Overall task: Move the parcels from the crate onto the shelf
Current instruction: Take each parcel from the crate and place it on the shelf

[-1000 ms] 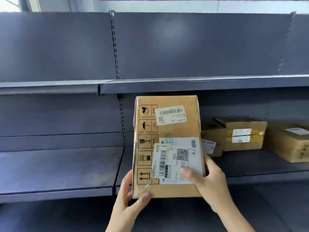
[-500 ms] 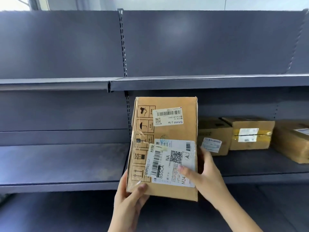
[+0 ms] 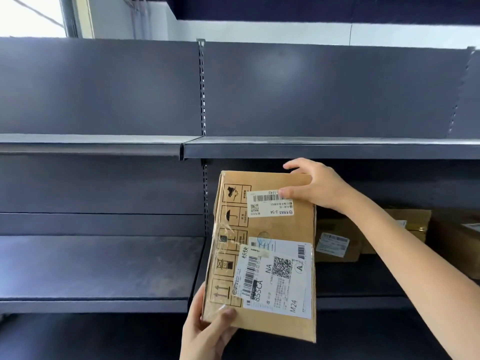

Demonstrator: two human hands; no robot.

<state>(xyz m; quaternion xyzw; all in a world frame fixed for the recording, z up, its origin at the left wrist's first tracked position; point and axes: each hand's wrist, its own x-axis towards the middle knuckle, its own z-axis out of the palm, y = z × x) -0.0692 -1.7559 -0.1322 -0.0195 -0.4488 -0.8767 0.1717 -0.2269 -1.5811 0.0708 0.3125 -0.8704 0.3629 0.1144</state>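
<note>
A tall brown cardboard parcel (image 3: 275, 227) with white shipping labels and handling symbols stands upright in front of the middle shelf (image 3: 98, 266). My left hand (image 3: 207, 331) grips its lower left corner, thumb on the front face. My right hand (image 3: 314, 185) holds the top right corner, fingers over the top edge and thumb on the upper label. The crate is out of view.
The dark metal shelving has an upper shelf (image 3: 311, 148) just above the parcel. Other cardboard parcels (image 3: 337, 245) sit on the middle shelf to the right, partly behind my right forearm. A slotted upright (image 3: 202, 89) divides the bays.
My right hand left the parcel's lower right side and now holds its top right corner. The parcel stays upright at the middle shelf, and the view has moved closer.
</note>
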